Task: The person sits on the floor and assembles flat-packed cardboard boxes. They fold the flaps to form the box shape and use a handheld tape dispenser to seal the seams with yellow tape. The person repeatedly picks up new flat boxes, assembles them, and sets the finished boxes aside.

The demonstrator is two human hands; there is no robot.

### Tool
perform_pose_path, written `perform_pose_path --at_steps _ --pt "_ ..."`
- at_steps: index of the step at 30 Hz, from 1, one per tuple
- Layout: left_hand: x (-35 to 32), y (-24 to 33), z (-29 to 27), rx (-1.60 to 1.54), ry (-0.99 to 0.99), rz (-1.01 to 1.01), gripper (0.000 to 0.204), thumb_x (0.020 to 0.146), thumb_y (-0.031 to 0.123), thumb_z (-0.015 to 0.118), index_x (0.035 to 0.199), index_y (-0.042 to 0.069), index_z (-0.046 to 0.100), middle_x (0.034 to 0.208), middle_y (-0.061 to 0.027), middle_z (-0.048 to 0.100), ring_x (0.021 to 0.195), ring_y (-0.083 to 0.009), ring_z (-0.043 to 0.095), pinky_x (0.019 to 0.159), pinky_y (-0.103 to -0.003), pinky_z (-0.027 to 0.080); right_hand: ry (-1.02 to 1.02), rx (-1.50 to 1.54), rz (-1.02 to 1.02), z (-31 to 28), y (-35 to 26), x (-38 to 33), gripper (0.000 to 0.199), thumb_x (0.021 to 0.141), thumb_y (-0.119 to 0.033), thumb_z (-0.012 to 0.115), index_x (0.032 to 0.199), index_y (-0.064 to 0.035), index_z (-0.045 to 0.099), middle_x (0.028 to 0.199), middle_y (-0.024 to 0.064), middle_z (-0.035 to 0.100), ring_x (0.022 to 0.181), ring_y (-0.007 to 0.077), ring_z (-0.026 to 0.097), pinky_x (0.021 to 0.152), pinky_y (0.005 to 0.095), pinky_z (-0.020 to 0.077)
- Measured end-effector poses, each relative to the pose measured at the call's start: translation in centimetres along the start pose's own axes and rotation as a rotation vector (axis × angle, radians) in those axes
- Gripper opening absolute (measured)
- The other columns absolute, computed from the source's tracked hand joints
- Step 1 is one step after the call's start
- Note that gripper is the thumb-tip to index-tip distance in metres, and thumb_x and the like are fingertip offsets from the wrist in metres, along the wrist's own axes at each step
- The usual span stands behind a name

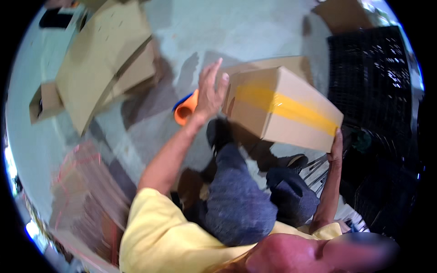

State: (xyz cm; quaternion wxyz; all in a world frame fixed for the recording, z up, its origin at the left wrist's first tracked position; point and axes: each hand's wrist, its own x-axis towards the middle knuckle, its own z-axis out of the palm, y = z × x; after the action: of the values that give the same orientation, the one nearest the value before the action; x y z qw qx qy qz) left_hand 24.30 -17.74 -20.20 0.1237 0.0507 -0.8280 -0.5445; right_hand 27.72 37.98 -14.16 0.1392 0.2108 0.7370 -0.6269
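Note:
A cardboard box (302,129) with a strip of yellow tape (304,110) running over its side and edge is tilted in front of my legs. My right hand (336,145) grips the box at its near right corner, with part of the fingers hidden. To the left of the box, my left hand (211,93) is raised with its fingers stretched out, and nothing shows in it. Beside that wrist, an orange ring-shaped thing (184,112) with a blue part, perhaps a tape dispenser, is on the floor. The left hand hides part of it.
Large opened cardboard pieces (102,54) lie at the far left. A stack of flattened cardboard (88,200) tied with reddish string stands at the near left. Black crates (368,77) are stacked on the right, with another brown cardboard piece (343,16) behind them.

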Motion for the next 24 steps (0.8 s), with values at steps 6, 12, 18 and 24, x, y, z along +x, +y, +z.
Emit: perform_pose_path --at_steps 6,12,18,24 --pt "1.0 -1.0 9.2 -0.286 0.070 -0.402 0.084 0.106 0.055 0.054 0.156 -0.011 0.039 0.143 -0.0301 0.056 0.137 -0.0383 0.052 0.119 -0.048 0.037 0.047 0.058 -0.078 1.9 -0.8 0.1 0.053 0.115 -0.043 0.046 0.147 -0.0030 0.056 0.131 0.0044 0.068 0.117 0.0143 0.065 0.101 0.0298 0.0514" --pt "-2.4 5.4 6.1 -0.951 -0.410 -0.448 0.057 0.101 0.033 0.073 0.134 -0.009 0.057 0.122 -0.0168 0.071 0.112 -0.0189 0.067 0.099 -0.036 0.054 0.402 -0.471 -0.069 -5.3 2.8 -3.4 0.052 0.114 -0.040 0.046 0.136 0.0046 0.064 0.129 0.0123 0.070 0.115 0.0199 0.066 0.100 0.0326 0.0504" --pt "-1.4 19.2 1.1 -0.841 -0.356 -0.052 0.036 0.096 0.013 0.074 0.124 -0.006 0.061 0.110 -0.0134 0.073 0.100 -0.0170 0.069 0.089 -0.034 0.057 0.501 -0.422 -0.638 -0.2 -9.2 -7.8 0.051 0.110 -0.031 0.057 0.144 0.0071 0.057 0.141 0.0184 0.066 0.130 0.0282 0.061 0.113 0.0369 0.0438" --pt "0.0 31.8 -4.1 -0.233 -0.388 0.493 0.039 0.088 0.012 0.075 0.123 -0.002 0.062 0.110 -0.0166 0.075 0.102 -0.0293 0.073 0.092 -0.039 0.056 0.193 -0.826 -1.130 10.5 -26.0 -21.9 0.078 0.096 -0.044 0.072 0.158 -0.0060 0.044 0.165 0.0166 0.044 0.156 0.0333 0.035 0.130 0.0460 0.0236"
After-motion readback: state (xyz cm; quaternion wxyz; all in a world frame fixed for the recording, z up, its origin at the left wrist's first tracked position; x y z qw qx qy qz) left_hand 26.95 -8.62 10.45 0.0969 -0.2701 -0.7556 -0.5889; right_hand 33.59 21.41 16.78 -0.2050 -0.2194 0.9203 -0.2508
